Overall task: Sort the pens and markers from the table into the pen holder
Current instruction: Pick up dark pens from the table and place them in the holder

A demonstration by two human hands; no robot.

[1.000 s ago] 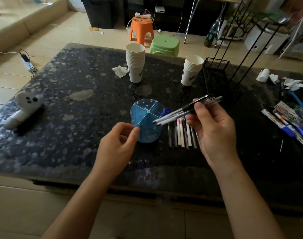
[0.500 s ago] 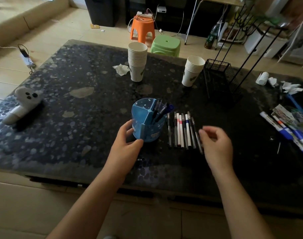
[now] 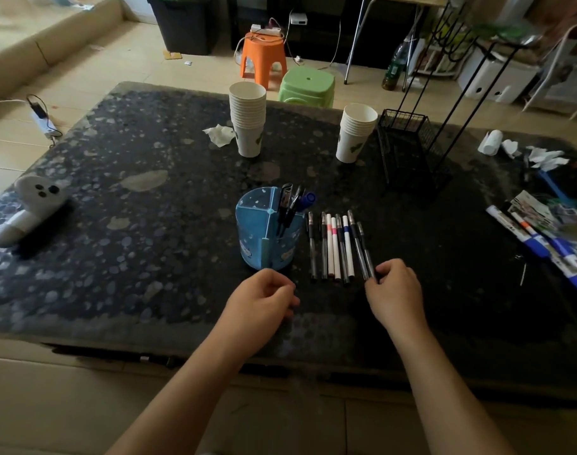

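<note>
The left hand (image 3: 264, 298) rests curled and empty on the surface (image 3: 149, 257), the right hand's (image 3: 395, 290) fingers (image 3: 372, 280) pinch the two dark pens (image 3: 362, 247) – best lifted together, level – toward the pen holder (image 3: 264, 231) beyond.

table (image 3: 155, 257) | pen holder (image 3: 264, 238) | pens (image 3: 336, 247) | cup stacks (image 3: 247, 119)

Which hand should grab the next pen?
The right hand: its fingertips already touch the rightmost pens in the row. The left hand sits curled in front of the holder.
</note>
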